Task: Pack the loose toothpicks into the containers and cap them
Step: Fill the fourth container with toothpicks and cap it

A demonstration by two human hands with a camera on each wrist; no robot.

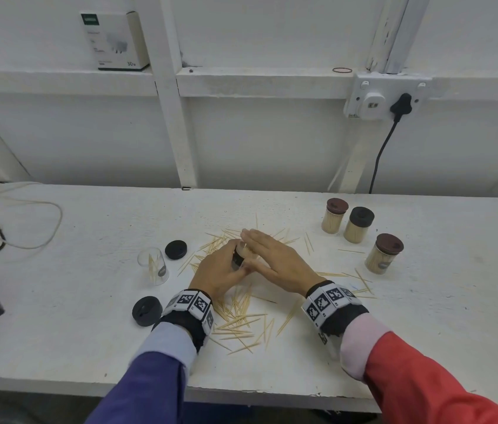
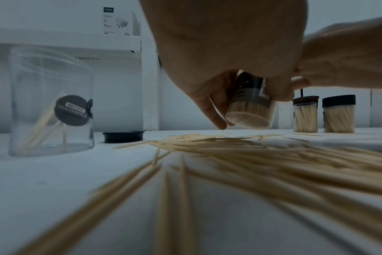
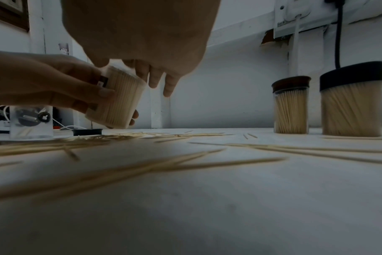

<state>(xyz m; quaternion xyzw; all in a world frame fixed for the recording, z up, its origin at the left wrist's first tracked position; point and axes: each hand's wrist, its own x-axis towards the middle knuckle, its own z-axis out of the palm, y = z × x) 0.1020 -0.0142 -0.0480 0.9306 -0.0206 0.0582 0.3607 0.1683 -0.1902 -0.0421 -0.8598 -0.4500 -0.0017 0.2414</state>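
On the white worktop point(image 1: 425, 332), between the two wrists, the held container point(image 1: 239, 255) is mostly hidden in the head view: only a dark label strip and a pale patch of toothpick ends show between the hands. Its mouth is covered in every view, so whether it carries a cap cannot be told. The wrist views show it packed full, tilted, its base lifted clear of the worktop.

The left hand point(image 1: 221, 269) grips this container, fingers and thumb curled round its wall. The right hand point(image 1: 275, 258) lies flat over the top, fingers straight and together, palm down; whether the palm presses the toothpick ends is not visible.

Loose toothpicks point(image 1: 238, 319) lie scattered under and around both hands. An almost empty clear container point(image 1: 153, 266) stands uncapped to the left, with two black caps point(image 1: 176, 249) point(image 1: 146, 311) near it. Three capped full containers point(image 1: 335, 215) point(image 1: 359, 224) point(image 1: 384, 253) stand to the right.
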